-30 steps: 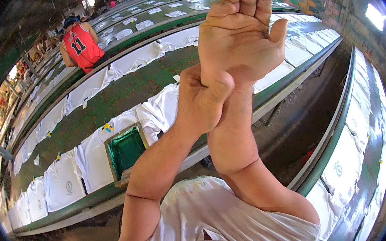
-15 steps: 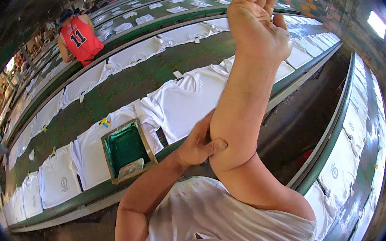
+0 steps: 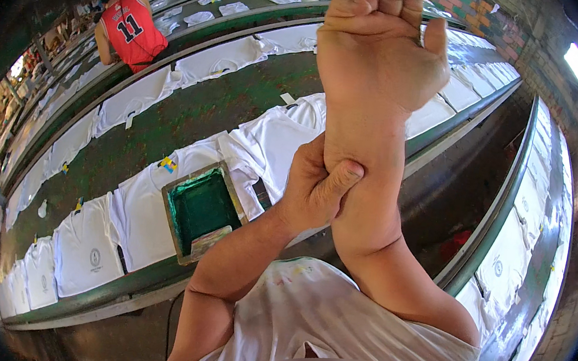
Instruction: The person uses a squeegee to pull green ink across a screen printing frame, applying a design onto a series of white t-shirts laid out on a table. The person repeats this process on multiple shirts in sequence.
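Observation:
My right arm is raised in front of me, and my right hand [image 3: 384,57] is palm toward me and holds nothing. Its thumb stands apart; the fingers point up, partly cut off by the top edge, with the outermost one bent. My left hand [image 3: 320,187] is wrapped round my right forearm [image 3: 374,147] below the wrist, thumb lying across the inner side. To the left of my left hand, a wooden-framed printing screen [image 3: 204,204] with green mesh rests on a white shirt [image 3: 143,215] at the table's edge. A squeegee-like block [image 3: 211,240] lies inside its near end.
Long green-edged tables [image 3: 234,99] carry rows of white shirts, some with a small round print [image 3: 95,259]. Another table [image 3: 518,223] runs along the right, across a dark aisle [image 3: 440,195]. A person in a red sleeveless jersey [image 3: 131,29] leans over a table at the far left.
My left hand has slid up my right forearm from near the elbow toward the wrist. The right hand's fingers have straightened somewhat. The view has shifted slightly.

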Demonstrator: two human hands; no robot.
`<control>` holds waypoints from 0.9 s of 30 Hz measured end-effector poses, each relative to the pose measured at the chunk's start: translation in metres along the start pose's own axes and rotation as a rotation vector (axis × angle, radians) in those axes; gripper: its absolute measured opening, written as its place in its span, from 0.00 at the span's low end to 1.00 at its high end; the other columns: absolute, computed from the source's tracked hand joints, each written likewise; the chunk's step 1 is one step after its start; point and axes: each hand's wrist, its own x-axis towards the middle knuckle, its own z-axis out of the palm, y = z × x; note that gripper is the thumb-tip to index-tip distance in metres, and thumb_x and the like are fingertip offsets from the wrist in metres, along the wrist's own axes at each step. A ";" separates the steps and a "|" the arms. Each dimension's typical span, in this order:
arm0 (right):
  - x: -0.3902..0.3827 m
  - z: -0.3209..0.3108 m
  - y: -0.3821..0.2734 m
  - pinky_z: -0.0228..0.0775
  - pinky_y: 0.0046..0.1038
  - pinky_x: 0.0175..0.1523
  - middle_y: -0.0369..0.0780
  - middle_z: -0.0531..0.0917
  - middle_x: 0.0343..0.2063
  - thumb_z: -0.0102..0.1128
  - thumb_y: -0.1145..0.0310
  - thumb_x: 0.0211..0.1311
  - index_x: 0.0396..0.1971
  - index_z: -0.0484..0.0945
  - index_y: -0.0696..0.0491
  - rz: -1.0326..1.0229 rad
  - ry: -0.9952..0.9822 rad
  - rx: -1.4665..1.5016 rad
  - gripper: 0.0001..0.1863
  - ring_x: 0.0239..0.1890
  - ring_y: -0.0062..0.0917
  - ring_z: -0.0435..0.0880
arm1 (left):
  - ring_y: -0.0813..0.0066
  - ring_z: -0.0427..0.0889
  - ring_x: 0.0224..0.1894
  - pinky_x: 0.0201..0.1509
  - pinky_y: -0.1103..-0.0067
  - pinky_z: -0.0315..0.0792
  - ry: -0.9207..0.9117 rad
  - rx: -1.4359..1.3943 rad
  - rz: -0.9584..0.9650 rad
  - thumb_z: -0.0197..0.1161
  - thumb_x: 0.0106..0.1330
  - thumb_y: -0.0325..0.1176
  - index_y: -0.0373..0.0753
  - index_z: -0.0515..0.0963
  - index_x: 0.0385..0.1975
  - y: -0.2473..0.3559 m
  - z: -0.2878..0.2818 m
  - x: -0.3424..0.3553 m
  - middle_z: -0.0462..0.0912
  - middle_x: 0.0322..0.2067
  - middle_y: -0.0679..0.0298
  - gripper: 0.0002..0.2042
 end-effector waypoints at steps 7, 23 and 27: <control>-0.029 0.013 0.015 0.86 0.42 0.54 0.44 0.93 0.56 0.40 0.45 0.89 0.70 0.80 0.55 -0.050 0.229 -0.164 0.32 0.59 0.42 0.92 | 0.72 0.87 0.56 0.61 0.75 0.81 0.138 -0.081 -0.182 0.51 0.89 0.58 0.27 0.79 0.65 0.010 -0.019 -0.012 0.90 0.55 0.56 0.33; -0.040 -0.015 0.015 0.80 0.48 0.69 0.55 0.86 0.66 0.37 0.37 0.87 0.76 0.74 0.57 0.109 -0.275 -0.441 0.40 0.70 0.52 0.84 | 0.52 0.59 0.85 0.87 0.61 0.54 0.134 0.426 0.408 0.70 0.78 0.57 0.25 0.35 0.87 0.028 -0.032 -0.001 0.55 0.83 0.39 0.59; -0.106 -0.029 0.048 0.86 0.48 0.61 0.58 0.86 0.64 0.36 0.41 0.91 0.71 0.77 0.61 -0.066 0.076 -0.811 0.38 0.67 0.51 0.86 | 0.52 0.66 0.81 0.85 0.59 0.58 0.387 0.734 0.589 0.66 0.83 0.48 0.26 0.43 0.87 0.057 -0.057 0.018 0.59 0.82 0.37 0.48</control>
